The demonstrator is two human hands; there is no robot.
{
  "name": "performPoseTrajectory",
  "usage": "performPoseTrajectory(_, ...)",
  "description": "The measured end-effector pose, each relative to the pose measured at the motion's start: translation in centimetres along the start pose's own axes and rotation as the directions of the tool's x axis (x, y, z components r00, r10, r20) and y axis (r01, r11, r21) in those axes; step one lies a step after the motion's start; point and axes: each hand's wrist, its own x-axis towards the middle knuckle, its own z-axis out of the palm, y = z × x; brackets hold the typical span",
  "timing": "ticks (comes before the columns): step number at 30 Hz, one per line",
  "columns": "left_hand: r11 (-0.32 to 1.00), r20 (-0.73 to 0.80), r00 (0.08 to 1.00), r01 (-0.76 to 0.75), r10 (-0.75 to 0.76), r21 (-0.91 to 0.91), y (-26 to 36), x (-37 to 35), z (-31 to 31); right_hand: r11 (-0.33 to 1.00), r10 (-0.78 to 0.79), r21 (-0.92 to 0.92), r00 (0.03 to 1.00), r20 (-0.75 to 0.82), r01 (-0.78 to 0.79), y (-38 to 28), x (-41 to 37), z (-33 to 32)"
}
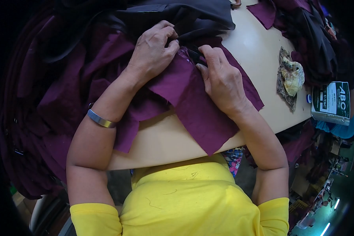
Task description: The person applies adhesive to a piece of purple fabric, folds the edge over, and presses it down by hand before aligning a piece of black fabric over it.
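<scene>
My left hand is closed, its fingers pinching the maroon cloth where it meets the black fabric. Just to the right, my right hand grips a small black tool between thumb and fingers. Its tip lies at the cloth edge beside my left fingertips, where some pale threads show. What kind of tool it is I cannot tell. Loose panels of the maroon cloth hang down toward the near edge of the table.
A large heap of maroon garments covers the left side. On the right of the cream table lie a crumpled yellowish lump on grey scraps, a small blue-and-white round item and a green-and-white box. More dark and maroon cloth sits behind.
</scene>
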Motion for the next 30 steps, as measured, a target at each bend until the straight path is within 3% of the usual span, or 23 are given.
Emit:
performPoseTrajectory(9,1.000,-0.001,1.000,-0.019,0.019,0.002,-0.2,0.1,-0.1,0.996,-0.063,-0.071,0.997,-0.055,0.059,-0.3,-0.4,0.4)
performPoseTrajectory(12,1.000,-0.006,1.000,0.012,-0.011,0.024,0.1,-0.1,-0.1,0.997,0.059,-0.050,0.997,-0.040,-0.061,-0.2,-0.7,0.0)
performPoseTrajectory(15,1.000,0.008,1.000,0.006,-0.006,0.001,0.2,-0.1,-0.2,0.996,-0.035,-0.080,0.992,-0.121,0.025,1.5,-1.5,-1.0)
performPoseTrajectory(18,0.998,-0.026,0.999,-0.044,0.043,-0.038,-0.3,-0.1,0.1,0.971,0.123,-0.190,0.987,-0.108,-0.142,4.0,-2.4,-3.5)
performPoseTrajectory(21,1.000,-0.006,1.000,-0.015,0.015,-0.025,0.0,0.0,0.0,0.851,0.167,-0.496,0.985,-0.052,-0.171,7.6,-3.4,-5.2)
performPoseTrajectory(24,0.999,-0.010,0.999,-0.047,0.047,0.020,-0.1,0.0,0.3,0.830,-0.095,-0.558,0.987,-0.129,0.007,7.2,-2.7,-5.3)
performPoseTrajectory(25,0.997,-0.013,0.997,-0.076,0.077,0.028,-0.2,0.0,0.4,0.944,-0.037,-0.331,0.987,-0.155,-0.016,5.8,-2.3,-4.6)
performPoseTrajectory(26,0.994,-0.014,0.994,-0.107,0.107,0.036,-0.3,0.0,0.4,0.989,0.147,0.039,0.984,-0.103,-0.144,3.8,-1.9,-3.5)
performPoseTrajectory(27,0.989,-0.017,0.990,-0.138,0.139,0.045,-0.4,-0.1,0.5,0.931,0.179,0.325,0.984,-0.009,-0.166,1.7,-1.1,-3.2)
performPoseTrajectory(29,0.981,-0.006,0.984,-0.177,0.178,0.082,-0.5,-0.2,0.6,0.818,0.182,0.548,0.982,0.038,-0.173,-0.2,-0.2,-1.2)
performPoseTrajectory(30,0.976,0.000,0.981,-0.194,0.195,0.101,-0.6,-0.2,0.6,0.806,0.171,0.572,0.985,0.025,-0.154,-0.4,0.0,-0.1)
